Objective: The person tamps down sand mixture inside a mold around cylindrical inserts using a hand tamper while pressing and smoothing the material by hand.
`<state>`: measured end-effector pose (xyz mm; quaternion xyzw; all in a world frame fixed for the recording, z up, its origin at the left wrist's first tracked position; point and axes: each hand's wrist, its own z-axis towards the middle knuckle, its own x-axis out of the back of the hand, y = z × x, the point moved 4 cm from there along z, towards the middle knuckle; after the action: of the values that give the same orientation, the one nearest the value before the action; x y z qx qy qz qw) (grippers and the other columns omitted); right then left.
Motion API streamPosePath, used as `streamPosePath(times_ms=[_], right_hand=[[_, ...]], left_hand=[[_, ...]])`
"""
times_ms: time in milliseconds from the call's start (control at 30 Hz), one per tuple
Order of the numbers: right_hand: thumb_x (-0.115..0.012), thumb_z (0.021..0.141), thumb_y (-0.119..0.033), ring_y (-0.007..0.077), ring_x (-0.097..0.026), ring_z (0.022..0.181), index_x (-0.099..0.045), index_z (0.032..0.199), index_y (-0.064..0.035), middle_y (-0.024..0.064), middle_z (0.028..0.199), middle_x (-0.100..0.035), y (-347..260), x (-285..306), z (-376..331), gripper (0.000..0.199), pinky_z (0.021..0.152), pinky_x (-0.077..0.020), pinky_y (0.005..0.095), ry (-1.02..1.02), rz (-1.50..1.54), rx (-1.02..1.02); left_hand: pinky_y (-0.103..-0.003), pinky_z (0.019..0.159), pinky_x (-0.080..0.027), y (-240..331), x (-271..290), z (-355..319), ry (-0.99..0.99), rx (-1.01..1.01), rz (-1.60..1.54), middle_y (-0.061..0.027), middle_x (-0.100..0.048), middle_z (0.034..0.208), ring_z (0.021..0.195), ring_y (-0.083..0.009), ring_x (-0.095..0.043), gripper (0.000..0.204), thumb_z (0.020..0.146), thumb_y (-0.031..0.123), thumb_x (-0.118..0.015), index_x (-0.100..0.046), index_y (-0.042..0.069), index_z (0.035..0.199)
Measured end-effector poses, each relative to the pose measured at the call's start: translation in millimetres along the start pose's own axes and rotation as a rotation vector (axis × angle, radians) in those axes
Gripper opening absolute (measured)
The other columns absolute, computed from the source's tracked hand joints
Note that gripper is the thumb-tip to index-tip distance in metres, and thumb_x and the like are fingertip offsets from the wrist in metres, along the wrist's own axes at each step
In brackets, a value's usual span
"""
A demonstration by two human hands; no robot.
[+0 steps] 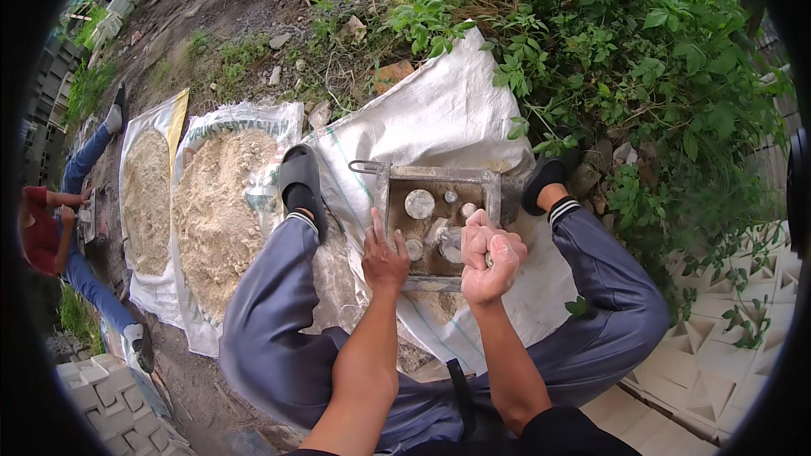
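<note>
A rectangular mould frame [492, 194] with a wire loop at its far left corner lies between my legs. Inside it is grey-brown sand with several round pale plugs, the largest a whitish disc [419, 204] at the far left. My left hand [385, 260] rests on the frame's left side near the front, fingers stretched out and holding nothing. Over the near right part of the frame, my right hand [492, 260] is closed in a dusty fist around a tool with a grey cylindrical end [451, 245]. The fist hides most of that tool.
Under the frame lies a white woven sack [456, 110]. To the left are two sand heaps, a larger one [221, 194] and a smaller one [148, 203], on opened sacks. Another person [46, 232] sits at far left. Leafy plants [625, 51] and pale patterned blocks [718, 371] stand right.
</note>
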<state>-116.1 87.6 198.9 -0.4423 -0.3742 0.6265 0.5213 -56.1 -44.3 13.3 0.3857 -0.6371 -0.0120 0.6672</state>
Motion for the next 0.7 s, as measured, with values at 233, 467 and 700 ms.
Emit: streamPosePath(times_ms=[233,467,700], right_hand=[[-0.033,0.084,-0.022,0.0123,-0.024,0.04,-0.024,0.049,-0.0075,0.001,0.042,-0.032,-4,-7,2,0.039,0.055,-0.0303,0.03,-0.078,-0.026,0.032],[-0.039,0.08,-0.018,0.0169,-0.029,0.048,-0.033,0.048,-0.0031,0.0054,0.044,-0.037,17,-6,0,0.036,0.051,-0.0272,0.0318,-0.085,-0.062,-0.12],[-0.037,0.083,-0.021,0.0125,-0.025,0.041,-0.028,0.048,-0.0053,0.0011,0.042,-0.031,9,-5,7,0.04,0.049,-0.0273,0.0309,-0.046,-0.047,-0.148]], left_hand=[[-0.046,0.082,-0.048,-1,2,2,0.017,-0.002,-0.023,-0.0198,-0.049,0.115,0.1,-0.0381,-0.054,0.066,0.09,0.026,-0.048,-0.016,0.015,0.148],[-0.046,0.079,-0.048,-3,-2,-2,0.027,-0.008,-0.009,-0.0186,-0.05,0.111,0.097,-0.0375,-0.055,0.065,0.091,0.023,-0.046,-0.016,0.015,0.148],[-0.046,0.078,-0.048,-6,0,0,0.056,-0.006,-0.01,-0.0188,-0.05,0.11,0.096,-0.0372,-0.055,0.064,0.091,0.021,-0.046,-0.017,0.014,0.147]])
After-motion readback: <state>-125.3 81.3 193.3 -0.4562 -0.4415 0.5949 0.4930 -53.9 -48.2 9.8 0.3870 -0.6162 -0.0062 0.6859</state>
